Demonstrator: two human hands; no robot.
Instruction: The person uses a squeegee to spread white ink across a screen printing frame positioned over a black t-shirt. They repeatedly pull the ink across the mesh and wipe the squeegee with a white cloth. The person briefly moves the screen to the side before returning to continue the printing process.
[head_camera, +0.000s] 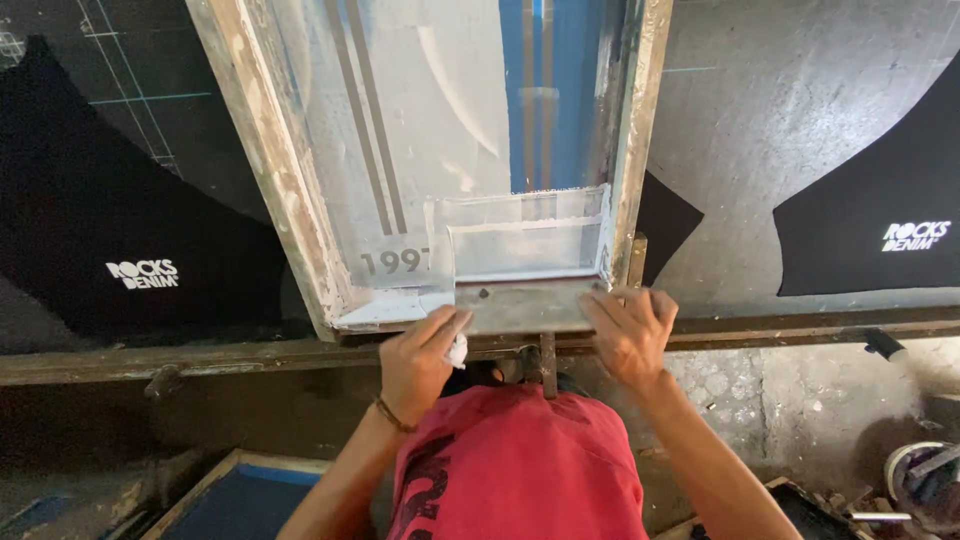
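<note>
At the lower centre of the frame, both hands grip the near edge of a wooden-framed printing screen (440, 150) lying on the bench (800, 150). The left hand (418, 362) curls its fingers (445, 322) over the edge, pinching a white rag (457, 352). The right hand (630, 335) lies with fingers (640, 300) slightly spread, pressing down on the frame.

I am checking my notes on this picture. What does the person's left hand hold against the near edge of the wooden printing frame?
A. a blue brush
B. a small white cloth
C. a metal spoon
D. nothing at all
B: a small white cloth shows under the thumb of the left hand, which rests on the near edge of the printing frame.
</note>
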